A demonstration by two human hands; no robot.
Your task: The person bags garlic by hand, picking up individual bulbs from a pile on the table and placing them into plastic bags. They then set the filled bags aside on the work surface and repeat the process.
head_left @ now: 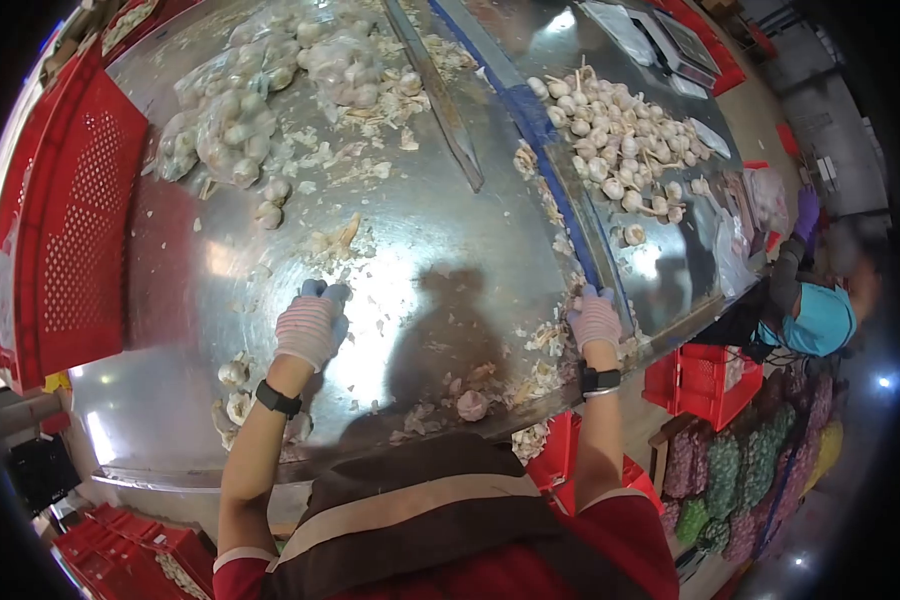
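Note:
My left hand [312, 325], in a pink-and-white striped glove with grey-blue fingertips, rests on the metal table [490, 230] with its fingers apart. Nothing shows in it, and bits of garlic skin [358, 272] lie just beyond it. My right hand [595, 318], gloved the same way, is at the blue-edged divider [560, 175], over loose skins [550, 338]. Its fingertips point forward and look slightly apart; the palm side is hidden. A single garlic bulb [472, 405] sits near the table's front edge, between my arms. More bulbs [234, 373] lie left of my left wrist.
Bagged garlic [235, 125] sits at the back left beside a red crate [80, 220]. Across the divider is a garlic pile [625, 135], with a scale [685, 45] behind. A metal bar [435, 95] lies along the table. A co-worker in turquoise [810, 318] is at the right.

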